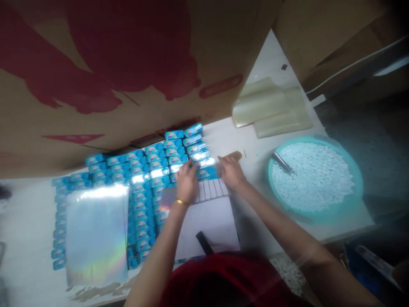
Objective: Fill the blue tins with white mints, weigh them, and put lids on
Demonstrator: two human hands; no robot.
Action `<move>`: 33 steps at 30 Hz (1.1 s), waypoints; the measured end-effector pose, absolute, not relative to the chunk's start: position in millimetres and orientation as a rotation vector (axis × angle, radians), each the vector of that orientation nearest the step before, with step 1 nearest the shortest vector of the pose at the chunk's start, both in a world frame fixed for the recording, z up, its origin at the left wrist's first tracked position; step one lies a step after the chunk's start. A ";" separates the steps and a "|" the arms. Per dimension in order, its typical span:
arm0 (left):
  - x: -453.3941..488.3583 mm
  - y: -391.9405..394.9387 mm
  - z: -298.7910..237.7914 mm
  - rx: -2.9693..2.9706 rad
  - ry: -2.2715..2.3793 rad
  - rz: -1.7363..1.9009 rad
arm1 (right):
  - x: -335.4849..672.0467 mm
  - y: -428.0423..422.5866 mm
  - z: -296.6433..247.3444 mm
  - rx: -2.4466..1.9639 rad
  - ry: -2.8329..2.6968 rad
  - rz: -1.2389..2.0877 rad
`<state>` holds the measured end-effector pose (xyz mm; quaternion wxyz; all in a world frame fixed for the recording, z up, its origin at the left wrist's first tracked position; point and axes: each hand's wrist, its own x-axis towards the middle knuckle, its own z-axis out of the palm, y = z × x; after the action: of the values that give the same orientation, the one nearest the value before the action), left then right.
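Note:
Small blue packets (142, 199) with printed labels lie in tight rows across the white table. My left hand (188, 182) is over the right-hand rows, fingers bent and drawn together at the tips; what is between them is too blurred to make out. Just to its right, my right hand (232, 170) has its fingers apart beside the end of a row. One blue packet (207, 172) lies between the two hands. Below them, a white sheet (207, 226) with a band of narrow strips along its top covers part of the rows. A dark, flat bar (203, 243) rests on this sheet.
Shiny rainbow-tinted sheets (96, 238) cover packets at the left. At the right stands a turquoise basin (357, 183) of small white pieces (319, 175), a metal scoop (283, 163) in it. Yellowish clear sheets (271, 108) lie behind. A large printed carton (153, 111) borders the table's back.

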<state>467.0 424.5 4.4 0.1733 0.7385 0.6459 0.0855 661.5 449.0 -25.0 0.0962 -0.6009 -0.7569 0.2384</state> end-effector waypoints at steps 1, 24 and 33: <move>450.2 422.5 11.2 2.098 1.804 0.240 | 656.0 445.2 -13.5 -1.746 -2.195 0.657; 403.1 323.9 3.4 2.486 1.630 0.244 | 571.2 381.6 -5.7 -1.534 -2.419 0.827; 417.8 299.2 66.9 1.436 1.752 1.098 | 577.8 365.7 -19.3 -1.320 -2.056 0.923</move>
<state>417.8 299.2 66.9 0.3071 0.5427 0.6624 0.4151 577.8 365.7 -19.3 0.2619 -0.4878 -0.7597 0.3409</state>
